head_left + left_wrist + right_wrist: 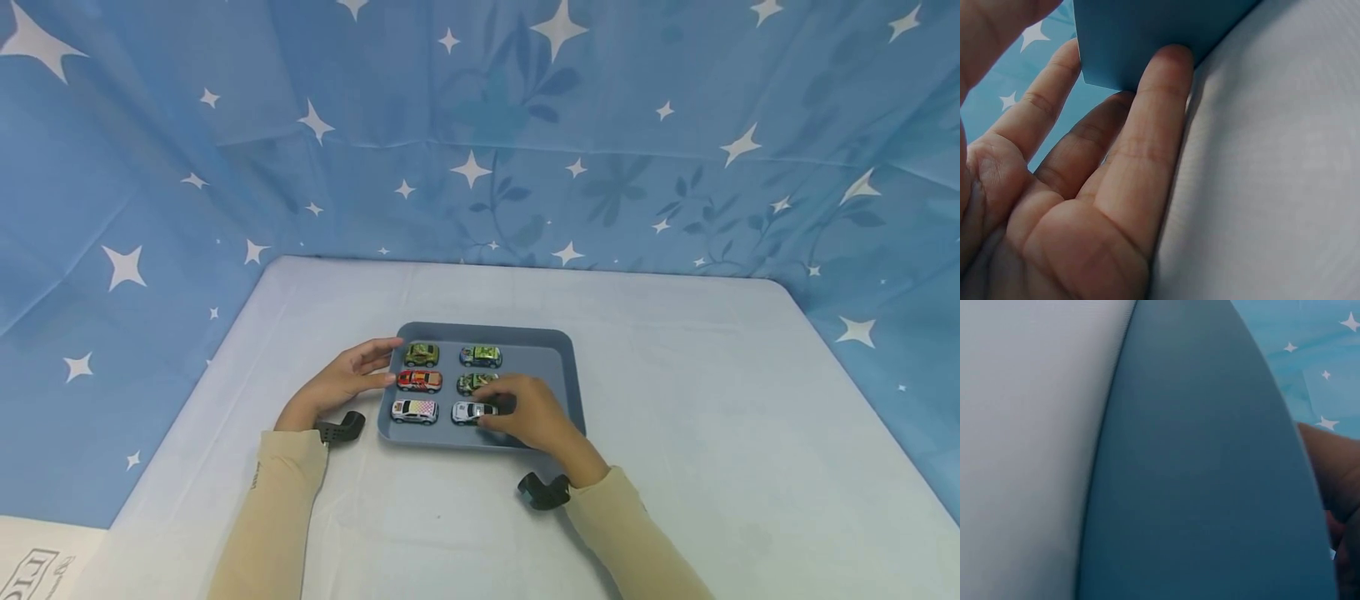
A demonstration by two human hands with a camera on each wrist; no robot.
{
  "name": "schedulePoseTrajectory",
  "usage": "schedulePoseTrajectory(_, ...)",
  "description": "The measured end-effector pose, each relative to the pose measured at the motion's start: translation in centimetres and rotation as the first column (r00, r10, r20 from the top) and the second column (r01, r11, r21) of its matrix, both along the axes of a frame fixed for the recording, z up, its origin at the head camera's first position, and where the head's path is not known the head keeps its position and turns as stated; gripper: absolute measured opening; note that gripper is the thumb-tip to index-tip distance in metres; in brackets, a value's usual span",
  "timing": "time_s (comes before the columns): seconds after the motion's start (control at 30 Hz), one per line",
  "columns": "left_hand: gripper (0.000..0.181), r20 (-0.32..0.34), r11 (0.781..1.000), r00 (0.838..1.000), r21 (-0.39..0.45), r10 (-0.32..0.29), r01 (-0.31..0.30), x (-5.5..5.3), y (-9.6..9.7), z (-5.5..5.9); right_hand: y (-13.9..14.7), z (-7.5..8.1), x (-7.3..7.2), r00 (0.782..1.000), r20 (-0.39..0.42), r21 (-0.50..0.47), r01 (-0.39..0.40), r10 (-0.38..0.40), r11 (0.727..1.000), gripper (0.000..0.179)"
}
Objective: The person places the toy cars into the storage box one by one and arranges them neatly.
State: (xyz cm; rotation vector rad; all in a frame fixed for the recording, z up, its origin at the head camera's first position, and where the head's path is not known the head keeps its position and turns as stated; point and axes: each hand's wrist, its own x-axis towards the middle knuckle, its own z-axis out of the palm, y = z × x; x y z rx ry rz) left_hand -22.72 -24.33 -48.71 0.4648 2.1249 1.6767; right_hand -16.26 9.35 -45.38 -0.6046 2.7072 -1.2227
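Observation:
A grey-blue tray [525,335] holds several small toy cars in two columns. My left hand [347,377] is at the tray's left edge, its fingers extended; in the left wrist view the fingertips [1169,62] touch the tray's outer wall [1129,37]. Over the tray's right half reaches my right hand [536,412], thumb and index finger pinching the white-and-black toy car [465,412] at the front of the second column. Just behind that car is a green camouflage car [467,383], partly covered by the index finger. In the right wrist view, the tray wall hides most of the hand.
In the left column sit a white car with a checked roof [415,412], a red-orange car [420,381] and a green-yellow car [422,355]. A blue-green car [481,357] stands at the back of the second column. A white cloth [675,400] covers the table; a starred blue curtain [420,208] hangs behind.

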Motion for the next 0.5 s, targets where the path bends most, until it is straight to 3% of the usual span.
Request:
schedulePoseTrajectory(0.13, 0.070, -0.009, 1.000, 1.000, -0.008, 0.004, -0.004, 0.0, -0.1, -0.1, 1.0, -0.1, 0.0, 0.998, -0.044, -0.085, -0.053, 0.049, 0.995, 0.026)
schedulePoseTrajectory(0.3, 0.069, -0.018, 1.000, 1.000, -0.013, 0.007, -0.007, 0.3, -0.5, -0.1, 2.3, -0.3, 0.1, 0.987, -0.155, -0.120, -0.048, 0.029, 0.992, 0.028)
schedulePoseTrajectory(0.5, 0.069, -0.034, 0.998, 0.999, -0.048, 0.037, -0.039, 1.0, -0.3, 1.6, 4.9, -0.8, 0.3, 0.932, -0.355, -0.126, 0.025, -0.069, 0.992, 0.034)
